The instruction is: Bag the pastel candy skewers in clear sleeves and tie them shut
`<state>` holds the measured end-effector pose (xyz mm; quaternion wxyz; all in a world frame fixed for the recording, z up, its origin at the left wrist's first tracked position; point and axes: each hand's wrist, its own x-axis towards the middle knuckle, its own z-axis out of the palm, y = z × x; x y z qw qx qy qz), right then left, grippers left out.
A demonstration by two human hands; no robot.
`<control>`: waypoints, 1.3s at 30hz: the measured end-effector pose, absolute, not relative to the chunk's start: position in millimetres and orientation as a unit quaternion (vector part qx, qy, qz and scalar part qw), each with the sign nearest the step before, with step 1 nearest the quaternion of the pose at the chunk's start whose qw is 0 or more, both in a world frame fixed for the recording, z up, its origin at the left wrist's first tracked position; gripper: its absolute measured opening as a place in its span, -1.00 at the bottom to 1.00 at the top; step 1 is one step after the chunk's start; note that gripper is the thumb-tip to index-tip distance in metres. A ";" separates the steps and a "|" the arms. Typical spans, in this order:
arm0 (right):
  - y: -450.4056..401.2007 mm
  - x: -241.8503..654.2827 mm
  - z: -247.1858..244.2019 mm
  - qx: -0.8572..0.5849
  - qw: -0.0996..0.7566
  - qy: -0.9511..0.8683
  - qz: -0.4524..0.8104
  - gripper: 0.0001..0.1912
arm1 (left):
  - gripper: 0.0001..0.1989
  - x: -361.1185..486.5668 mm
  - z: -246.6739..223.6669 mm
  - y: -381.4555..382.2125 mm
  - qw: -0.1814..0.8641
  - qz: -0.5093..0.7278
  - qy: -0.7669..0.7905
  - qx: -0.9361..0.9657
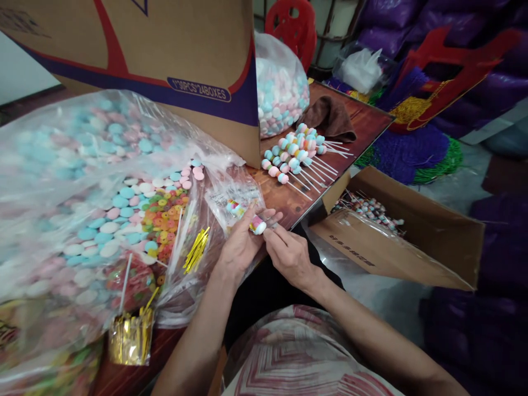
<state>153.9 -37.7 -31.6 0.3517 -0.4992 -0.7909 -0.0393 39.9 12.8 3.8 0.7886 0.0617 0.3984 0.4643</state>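
A marshmallow skewer [258, 225] with pink, yellow and white pieces lies across the fingers of my left hand [237, 250], which grips it. My right hand [291, 256] is closed in a pinch beside the skewer's white end; what its fingertips hold is hidden. Just beyond my left hand are clear printed wrappers [216, 199], with colourful marshmallow pieces [235, 207] on or in them. Gold twist ties [197, 250] lie on the plastic left of my hands. Finished marshmallow skewers [297, 148] are piled on the table [280, 192], white sticks pointing right.
A large open bag of marshmallows [103, 236] and ring gummies [167, 220] covers the left side. Behind it stands a big carton [165, 49]. On the right, an open box [396, 247] holds many skewers. A brown cloth [330, 118] lies at the table's far end.
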 end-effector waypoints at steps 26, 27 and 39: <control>-37.1 146.6 -6.6 -0.507 0.470 -0.513 0.508 -0.73 | -0.86 23.1 13.4 27.9 0.737 0.553 0.377 0.095; -35.2 148.6 -7.3 -0.508 0.449 -0.531 0.508 -0.73 | -0.85 24.0 13.0 28.5 0.731 0.557 0.383 0.094; -25.8 145.3 -0.5 -0.563 0.409 -0.550 0.462 -0.71 | -0.71 31.0 11.6 18.1 0.729 0.543 0.396 0.126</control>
